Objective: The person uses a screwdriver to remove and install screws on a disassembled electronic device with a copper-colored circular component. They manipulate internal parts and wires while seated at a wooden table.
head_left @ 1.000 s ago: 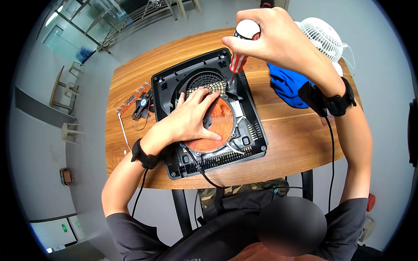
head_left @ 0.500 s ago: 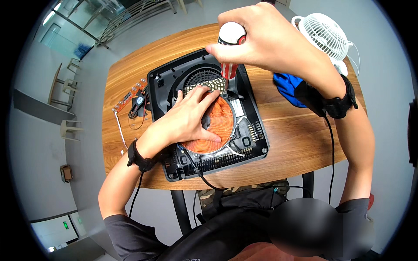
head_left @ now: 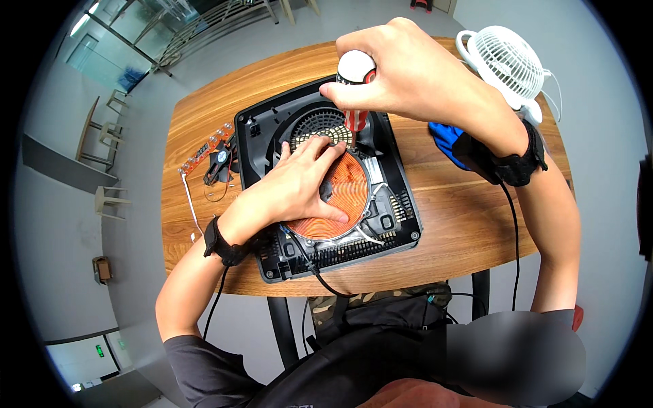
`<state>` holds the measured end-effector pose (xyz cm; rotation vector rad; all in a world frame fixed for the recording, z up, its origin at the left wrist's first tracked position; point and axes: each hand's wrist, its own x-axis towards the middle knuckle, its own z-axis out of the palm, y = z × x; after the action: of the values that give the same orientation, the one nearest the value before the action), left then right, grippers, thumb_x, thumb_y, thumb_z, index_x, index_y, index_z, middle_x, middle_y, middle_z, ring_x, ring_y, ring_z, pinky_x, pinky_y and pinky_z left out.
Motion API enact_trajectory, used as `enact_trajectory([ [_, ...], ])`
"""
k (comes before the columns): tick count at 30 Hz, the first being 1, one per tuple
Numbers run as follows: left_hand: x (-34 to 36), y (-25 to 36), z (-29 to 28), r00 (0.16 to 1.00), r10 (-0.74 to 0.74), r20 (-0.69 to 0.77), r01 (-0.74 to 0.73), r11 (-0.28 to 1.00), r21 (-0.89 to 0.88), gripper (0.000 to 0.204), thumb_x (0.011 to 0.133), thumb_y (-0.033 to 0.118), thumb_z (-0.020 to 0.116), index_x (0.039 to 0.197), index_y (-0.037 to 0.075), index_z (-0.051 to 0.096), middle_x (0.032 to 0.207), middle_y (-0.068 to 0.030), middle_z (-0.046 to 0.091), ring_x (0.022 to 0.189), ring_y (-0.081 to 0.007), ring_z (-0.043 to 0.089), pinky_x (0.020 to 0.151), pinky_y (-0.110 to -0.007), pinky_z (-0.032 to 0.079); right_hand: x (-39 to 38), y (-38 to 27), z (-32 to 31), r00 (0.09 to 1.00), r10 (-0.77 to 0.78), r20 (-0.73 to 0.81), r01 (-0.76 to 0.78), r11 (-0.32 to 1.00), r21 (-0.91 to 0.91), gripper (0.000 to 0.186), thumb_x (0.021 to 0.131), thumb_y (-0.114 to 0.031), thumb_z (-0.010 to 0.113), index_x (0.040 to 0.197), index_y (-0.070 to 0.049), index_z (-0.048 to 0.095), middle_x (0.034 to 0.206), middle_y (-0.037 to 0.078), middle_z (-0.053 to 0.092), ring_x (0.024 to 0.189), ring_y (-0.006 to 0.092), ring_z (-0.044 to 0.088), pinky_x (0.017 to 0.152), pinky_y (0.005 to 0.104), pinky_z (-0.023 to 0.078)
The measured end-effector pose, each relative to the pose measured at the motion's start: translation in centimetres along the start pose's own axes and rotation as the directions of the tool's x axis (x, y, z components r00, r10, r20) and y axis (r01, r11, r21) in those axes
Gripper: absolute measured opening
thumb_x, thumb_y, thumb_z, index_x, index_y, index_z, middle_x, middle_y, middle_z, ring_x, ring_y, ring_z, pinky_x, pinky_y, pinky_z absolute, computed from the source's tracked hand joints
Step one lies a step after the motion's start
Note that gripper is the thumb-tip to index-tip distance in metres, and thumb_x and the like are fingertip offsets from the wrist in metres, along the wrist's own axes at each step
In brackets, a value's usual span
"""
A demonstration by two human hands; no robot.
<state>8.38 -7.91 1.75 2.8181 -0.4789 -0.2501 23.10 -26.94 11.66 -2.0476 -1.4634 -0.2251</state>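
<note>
My right hand [head_left: 394, 71] is wrapped round the handle of a screwdriver [head_left: 356, 121], red and white striped with a white rounded end. Its shaft points down at the upper rim of a round copper coil [head_left: 343, 194]; the tip is hard to make out. Fingers spread, my left hand [head_left: 303, 177] lies flat on the coil. The coil sits in the open black housing [head_left: 262, 119] of what looks like an induction cooker. A round vent grille [head_left: 316, 124] shows beyond my left fingers, and a silver heat sink [head_left: 373, 170] beside the coil.
Left of the housing lie an orange circuit board strip [head_left: 204, 149] with a white cable and a small black fan [head_left: 219, 166]. A white desk fan [head_left: 507, 64] stands at the far right of the wooden table [head_left: 462, 217]. A blue and black item [head_left: 452, 146] lies under my right wrist.
My right hand and the screwdriver appear slightly lower in the picture, and the whole view has shifted a little. My left hand stays on the coil.
</note>
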Motion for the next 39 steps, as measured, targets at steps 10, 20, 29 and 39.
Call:
enact_trajectory([
  [10, 0.1, 0.2, -0.4, 0.998, -0.033, 0.052, 0.034, 0.999, -0.016, 0.118, 0.065, 0.060, 0.089, 0.156, 0.008, 0.035, 0.153, -0.0217, 0.037, 0.146, -0.0433, 0.036, 0.112, -0.073, 0.034, 0.3, 0.6, 0.8, 0.998, -0.056, -0.020, 0.055, 0.998, -0.040, 0.046, 0.085, -0.040, 0.080, 0.078, 0.003, 0.068, 0.063, 0.020, 0.065, 0.057, 0.0342, 0.066, 0.055, 0.0381, 0.052],
  [20, 0.2, 0.1, -0.2, 0.999, -0.009, 0.039, 0.009, 1.000, 0.004, 0.116, 0.065, 0.058, 0.090, 0.155, 0.008, 0.036, 0.153, -0.0216, 0.037, 0.144, -0.0438, 0.038, 0.110, -0.074, 0.035, 0.6, 0.8, 0.7, 0.999, -0.046, -0.002, 0.046, 0.998, -0.041, 0.045, 0.085, -0.039, 0.075, 0.079, 0.005, 0.069, 0.064, 0.022, 0.067, 0.060, 0.0362, 0.069, 0.060, 0.0399, 0.055],
  [29, 0.3, 0.3, -0.4, 0.999, -0.013, 0.040, 0.014, 1.000, -0.025, 0.117, 0.063, 0.053, 0.092, 0.154, 0.007, 0.036, 0.151, -0.0194, 0.038, 0.142, -0.0439, 0.040, 0.109, -0.075, 0.036, 0.5, 0.2, 0.1, 0.998, 0.043, 0.040, -0.042, 0.999, -0.025, 0.042, 0.082, -0.038, 0.070, 0.082, 0.004, 0.074, 0.066, 0.025, 0.067, 0.066, 0.0415, 0.070, 0.069, 0.0442, 0.060],
  [39, 0.3, 0.3, -0.5, 0.998, -0.026, 0.048, 0.026, 1.000, -0.013, 0.117, 0.063, 0.057, 0.091, 0.153, 0.006, 0.037, 0.151, -0.0206, 0.038, 0.140, -0.0468, 0.041, 0.108, -0.075, 0.036, 0.5, 0.0, 0.1, 0.999, 0.039, 0.024, -0.038, 0.998, -0.040, 0.042, 0.083, -0.038, 0.071, 0.084, 0.004, 0.074, 0.066, 0.025, 0.067, 0.067, 0.0422, 0.070, 0.068, 0.0448, 0.059],
])
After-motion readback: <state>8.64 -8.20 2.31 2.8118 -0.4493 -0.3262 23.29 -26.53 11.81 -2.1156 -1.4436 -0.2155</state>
